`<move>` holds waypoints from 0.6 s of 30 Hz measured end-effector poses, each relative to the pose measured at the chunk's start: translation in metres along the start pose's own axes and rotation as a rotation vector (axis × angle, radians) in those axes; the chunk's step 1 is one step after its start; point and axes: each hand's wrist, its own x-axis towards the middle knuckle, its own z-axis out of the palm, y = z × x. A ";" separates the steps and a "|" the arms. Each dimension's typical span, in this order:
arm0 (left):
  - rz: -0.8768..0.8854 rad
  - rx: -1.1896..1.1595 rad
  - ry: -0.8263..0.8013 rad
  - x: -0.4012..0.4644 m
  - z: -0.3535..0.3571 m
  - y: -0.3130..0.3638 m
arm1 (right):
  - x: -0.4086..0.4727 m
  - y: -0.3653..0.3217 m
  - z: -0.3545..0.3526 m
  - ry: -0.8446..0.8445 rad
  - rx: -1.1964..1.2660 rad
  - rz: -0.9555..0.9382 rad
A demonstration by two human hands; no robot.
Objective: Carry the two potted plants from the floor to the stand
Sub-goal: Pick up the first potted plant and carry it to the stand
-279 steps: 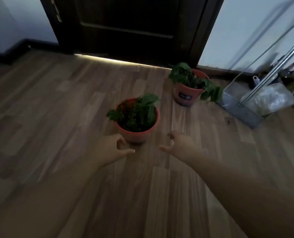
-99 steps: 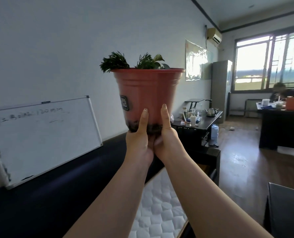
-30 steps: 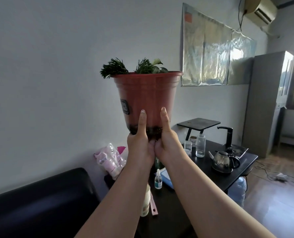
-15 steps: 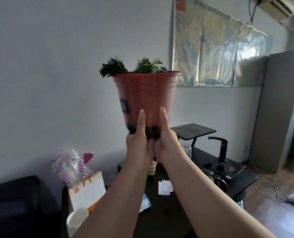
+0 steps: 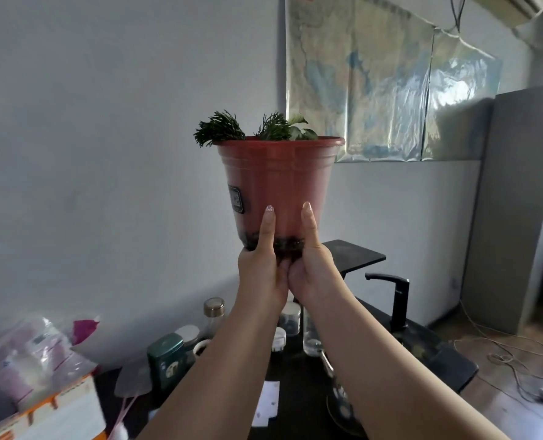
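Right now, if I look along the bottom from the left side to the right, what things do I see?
Orange and white box → green tin → left hand and right hand holding the red pot → black tap → grey cabinet.

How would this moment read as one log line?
step: carrying | left hand: holding pot | right hand: holding pot | stand: ahead

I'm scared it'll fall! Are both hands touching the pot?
Touching. The head view shows the left hand and right hand cupping the red pot's base, fingers pressed against its side.
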 end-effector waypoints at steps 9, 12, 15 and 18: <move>-0.011 0.075 -0.037 0.110 0.040 -0.069 | 0.126 -0.037 -0.059 -0.035 -0.104 -0.016; -0.012 0.158 -0.055 0.139 0.045 -0.088 | 0.157 -0.055 -0.081 -0.077 -0.214 0.045; 0.002 0.107 -0.078 0.164 0.051 -0.100 | 0.182 -0.081 -0.099 -0.146 -0.481 0.033; 0.053 0.091 -0.123 0.186 0.055 -0.119 | 0.208 -0.104 -0.121 -0.248 -0.683 -0.001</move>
